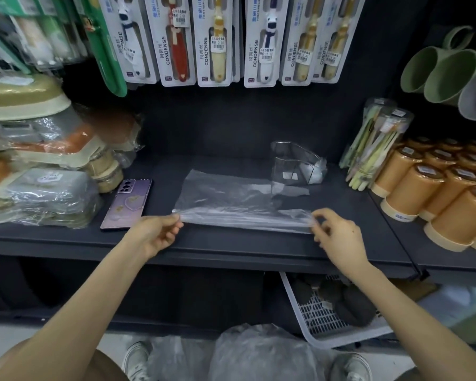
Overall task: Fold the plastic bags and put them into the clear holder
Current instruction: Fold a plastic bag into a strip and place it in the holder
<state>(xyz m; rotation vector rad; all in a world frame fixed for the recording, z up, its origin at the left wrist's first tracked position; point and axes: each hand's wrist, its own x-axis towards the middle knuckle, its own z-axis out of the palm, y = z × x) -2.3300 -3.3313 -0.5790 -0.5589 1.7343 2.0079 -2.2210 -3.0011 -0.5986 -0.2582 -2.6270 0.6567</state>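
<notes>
Thin clear plastic bag (231, 199) is lying flat on the dark shelf (176, 166). Left hand (155, 233) and right hand (338, 237) are pinching its near folded edge at opposite ends. Clear plastic holder (294, 163) is sitting just behind the bag, purple phone (127, 203) lying left.

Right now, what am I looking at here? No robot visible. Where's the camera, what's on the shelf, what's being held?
No machine: a person works bare-handed, filmed by one wide-angle camera on their head, looking forward and down. The left hand and right hand each pinch an end of the near edge of a clear plastic bag spread on the dark shelf. Behind it stands the clear holder, with some plastic already inside. A purple phone lies left of the bag. Packaged goods sit left, orange tubs right, toothbrush packs hang above.
</notes>
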